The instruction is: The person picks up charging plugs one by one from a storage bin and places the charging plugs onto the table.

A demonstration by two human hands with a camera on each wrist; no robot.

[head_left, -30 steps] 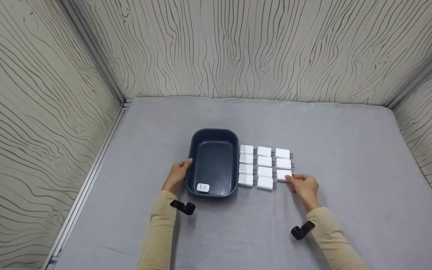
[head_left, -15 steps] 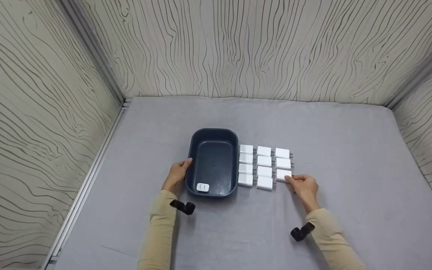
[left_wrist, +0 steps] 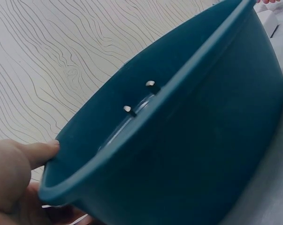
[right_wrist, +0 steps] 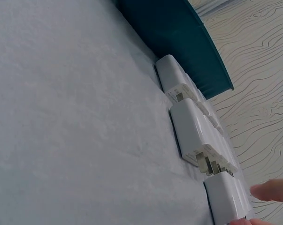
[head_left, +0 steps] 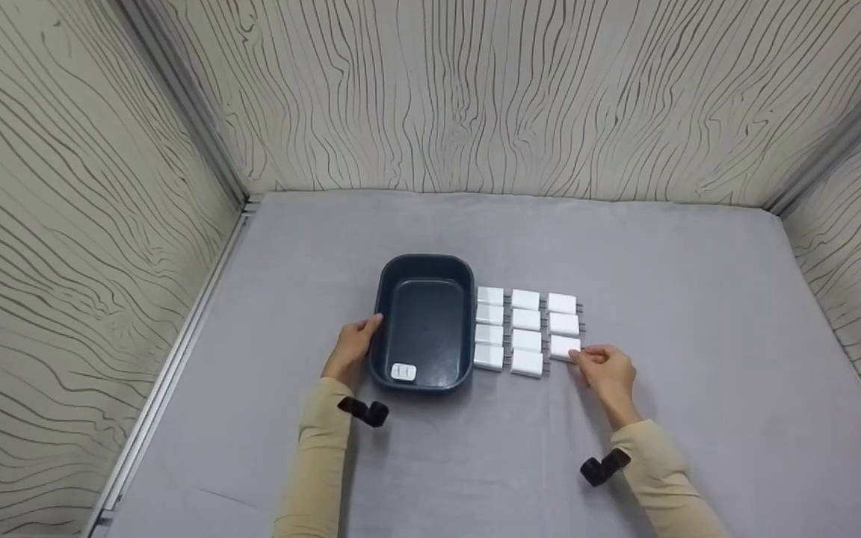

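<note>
My left hand (head_left: 352, 347) grips the left side of a dark blue plastic basin (head_left: 427, 321), thumb at the rim and fingers against the outside. One white plug charger (head_left: 403, 372) sits inside, in the basin's near left corner; its two prongs (left_wrist: 151, 84) point up in the left wrist view. To the right of the basin, several white chargers (head_left: 526, 320) lie flat in three columns, prongs to the right. My right hand (head_left: 606, 370) pinches the prong end of the nearest charger (head_left: 565, 347) in the right column. In the right wrist view, fingertips (right_wrist: 270, 190) hover close by that charger.
A grey cloth (head_left: 438, 463) covers the table. Pale wood-patterned walls (head_left: 460, 97) enclose the back and sides, with metal rails along the corners. A black wrist camera (head_left: 604, 468) sticks out from the right sleeve, another (head_left: 365, 412) from the left.
Almost nothing moves. The right wrist shifts slightly, while the basin, the chargers and the left hand keep their places.
</note>
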